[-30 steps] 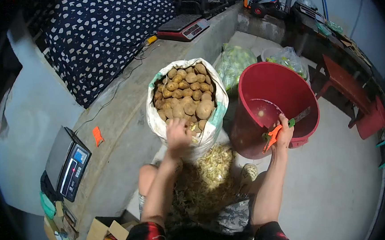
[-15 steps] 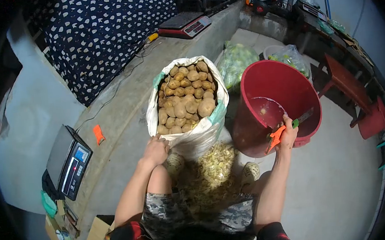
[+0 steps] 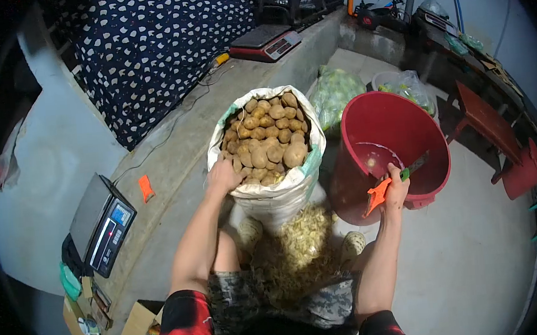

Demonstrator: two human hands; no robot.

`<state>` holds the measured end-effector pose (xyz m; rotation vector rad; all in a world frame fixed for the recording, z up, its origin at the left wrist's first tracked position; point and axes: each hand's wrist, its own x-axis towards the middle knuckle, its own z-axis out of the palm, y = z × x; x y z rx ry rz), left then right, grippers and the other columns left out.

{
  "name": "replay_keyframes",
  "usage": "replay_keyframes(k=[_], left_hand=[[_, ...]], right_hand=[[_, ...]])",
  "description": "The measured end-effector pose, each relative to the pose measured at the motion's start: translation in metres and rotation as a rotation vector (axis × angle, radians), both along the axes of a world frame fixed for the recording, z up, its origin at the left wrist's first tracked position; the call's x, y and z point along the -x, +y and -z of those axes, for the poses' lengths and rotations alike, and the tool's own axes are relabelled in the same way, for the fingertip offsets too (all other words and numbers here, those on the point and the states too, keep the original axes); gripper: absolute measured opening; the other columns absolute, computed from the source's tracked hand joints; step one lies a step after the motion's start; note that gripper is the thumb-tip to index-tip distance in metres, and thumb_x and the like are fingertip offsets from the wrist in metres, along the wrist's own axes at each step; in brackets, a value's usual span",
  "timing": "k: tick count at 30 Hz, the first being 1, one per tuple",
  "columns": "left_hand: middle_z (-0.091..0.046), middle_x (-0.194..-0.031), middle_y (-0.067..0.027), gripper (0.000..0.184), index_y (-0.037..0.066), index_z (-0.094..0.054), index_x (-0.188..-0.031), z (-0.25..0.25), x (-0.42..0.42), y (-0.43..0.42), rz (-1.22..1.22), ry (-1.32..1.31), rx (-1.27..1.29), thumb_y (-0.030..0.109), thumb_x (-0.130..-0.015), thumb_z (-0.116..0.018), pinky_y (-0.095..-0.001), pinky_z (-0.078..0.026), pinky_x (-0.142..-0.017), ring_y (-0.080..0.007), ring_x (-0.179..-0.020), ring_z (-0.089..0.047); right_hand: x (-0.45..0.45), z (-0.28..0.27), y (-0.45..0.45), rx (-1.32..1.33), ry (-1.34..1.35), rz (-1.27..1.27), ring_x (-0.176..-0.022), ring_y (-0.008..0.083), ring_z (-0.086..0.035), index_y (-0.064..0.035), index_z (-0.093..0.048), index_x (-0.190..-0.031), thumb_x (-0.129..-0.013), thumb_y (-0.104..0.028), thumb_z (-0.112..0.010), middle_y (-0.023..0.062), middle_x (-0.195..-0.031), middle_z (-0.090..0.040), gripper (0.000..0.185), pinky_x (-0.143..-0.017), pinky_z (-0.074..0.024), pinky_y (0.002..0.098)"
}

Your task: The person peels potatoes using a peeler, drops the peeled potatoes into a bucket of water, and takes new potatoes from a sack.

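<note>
A white sack point(image 3: 270, 195) stands upright with its mouth rolled open, filled with brown potatoes point(image 3: 269, 133). My left hand point(image 3: 224, 174) is closed on the sack's near left rim, its fingertips partly hidden. Held in my right hand point(image 3: 395, 186) is an orange and green peeler point(image 3: 377, 196), at the near side of a large red bucket point(image 3: 395, 106). Some liquid and one pale round piece point(image 3: 371, 162) show inside the bucket. Pale peelings point(image 3: 304, 236) lie in a heap on the floor between my feet.
A scale point(image 3: 108, 231) and an orange object point(image 3: 146, 188) sit on the left ledge, with a red scale point(image 3: 266, 42) farther back. Bags of green vegetables point(image 3: 335, 94) stand behind the bucket. A reddish-brown chair point(image 3: 489, 121) is at right.
My left hand moved from the potatoes to the sack's near rim, then up along its left side. The rim has risen again after being pulled down. My right hand still holds the peeler.
</note>
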<state>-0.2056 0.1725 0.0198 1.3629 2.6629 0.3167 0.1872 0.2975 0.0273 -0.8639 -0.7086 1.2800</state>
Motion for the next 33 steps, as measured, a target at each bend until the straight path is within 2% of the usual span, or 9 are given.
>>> replay_keyframes(k=[5,12,16,18,22,26,29,31,33], left_hand=[[-0.044,-0.138,-0.0152,0.054,0.004,-0.062,-0.118,0.008,0.005,0.033,-0.028,0.060,0.262,0.035,-0.075,-0.069,-0.0422,-0.048,-0.092,-0.0334,-0.113,-0.058],[-0.037,-0.145,-0.0077,0.052,0.008,-0.063,-0.120,0.021,0.017,0.070,-0.115,0.051,0.529,0.031,-0.074,-0.068,-0.0419,-0.053,-0.078,-0.0265,-0.115,-0.058],[-0.046,-0.142,-0.0083,0.051,0.008,-0.065,-0.118,0.004,0.016,0.074,-0.102,0.031,0.594,0.027,-0.071,-0.071,-0.0395,-0.054,-0.078,-0.0254,-0.114,-0.060],[-0.059,-0.128,-0.0108,0.049,0.008,-0.066,-0.115,0.004,0.016,0.064,-0.020,0.108,0.528,0.023,-0.069,-0.073,-0.0386,-0.055,-0.080,-0.0260,-0.110,-0.062],[-0.064,-0.119,-0.0142,0.065,0.016,-0.056,-0.128,0.013,0.023,0.041,0.036,0.102,0.319,0.024,-0.066,-0.075,-0.0398,-0.050,-0.093,-0.0313,-0.111,-0.060],[-0.063,-0.118,-0.0150,0.060,0.015,-0.057,-0.122,0.011,0.018,0.018,0.035,0.003,0.125,0.016,-0.064,-0.074,-0.0402,-0.048,-0.093,-0.0343,-0.111,-0.059],[-0.067,-0.102,-0.0158,0.049,0.011,-0.056,-0.113,0.019,0.013,0.002,0.140,-0.047,-0.248,0.010,-0.066,-0.073,-0.0398,-0.051,-0.082,-0.0357,-0.099,-0.063],[-0.065,-0.092,-0.0126,0.052,0.010,-0.055,-0.109,0.023,0.009,-0.006,0.197,-0.277,-0.509,0.005,-0.061,-0.075,-0.0376,-0.050,-0.077,-0.0301,-0.096,-0.065],[-0.062,-0.100,-0.0104,0.054,0.008,-0.052,-0.113,0.023,0.005,-0.011,0.220,-0.322,-0.542,-0.001,-0.065,-0.074,-0.0340,-0.052,-0.078,-0.0243,-0.096,-0.065]], right_hand=[[-0.005,0.003,-0.001,-0.032,-0.070,-0.028,-0.049,0.0081,-0.042,-0.0073,-0.053,-0.066,-0.087,-0.011,-0.063,-0.0025,-0.059,-0.047,0.023,-0.047,-0.0332,0.0252],[-0.012,0.003,0.000,-0.031,-0.096,-0.026,-0.049,0.0083,-0.042,-0.0086,-0.050,-0.062,-0.087,-0.013,-0.063,-0.0025,-0.059,-0.047,0.029,-0.048,-0.0321,0.0256],[-0.013,-0.004,-0.002,-0.043,-0.130,0.013,-0.050,0.0081,-0.042,-0.0090,-0.050,-0.060,-0.087,-0.014,-0.063,-0.0029,-0.059,-0.047,0.031,-0.048,-0.0313,0.0261],[-0.015,-0.002,-0.001,-0.075,-0.195,0.009,-0.050,0.0076,-0.041,-0.0092,-0.049,-0.059,-0.087,-0.014,-0.063,-0.0034,-0.057,-0.046,0.032,-0.048,-0.0298,0.0261],[-0.013,-0.001,0.002,-0.078,-0.203,-0.026,-0.051,0.0069,-0.040,-0.0090,-0.048,-0.057,-0.087,-0.014,-0.062,-0.0037,-0.057,-0.045,0.033,-0.049,-0.0285,0.0260],[-0.004,-0.005,-0.003,-0.056,-0.240,-0.019,-0.051,0.0070,-0.039,-0.0086,-0.048,-0.056,-0.087,-0.014,-0.061,-0.0040,-0.057,-0.046,0.034,-0.049,-0.0289,0.0263],[-0.002,0.005,0.002,-0.073,-0.281,-0.039,-0.054,0.0069,-0.038,-0.0076,-0.049,-0.057,-0.088,-0.014,-0.061,-0.0045,-0.058,-0.045,0.034,-0.051,-0.0296,0.0268],[0.000,0.009,0.001,-0.091,-0.307,-0.045,-0.055,0.0068,-0.038,-0.0069,-0.050,-0.057,-0.088,-0.014,-0.062,-0.0048,-0.059,-0.045,0.033,-0.052,-0.0299,0.0271],[0.005,0.008,-0.001,-0.096,-0.400,-0.048,-0.058,0.0062,-0.038,-0.0058,-0.051,-0.059,-0.088,-0.014,-0.062,-0.0056,-0.059,-0.044,0.033,-0.054,-0.0302,0.0273]])
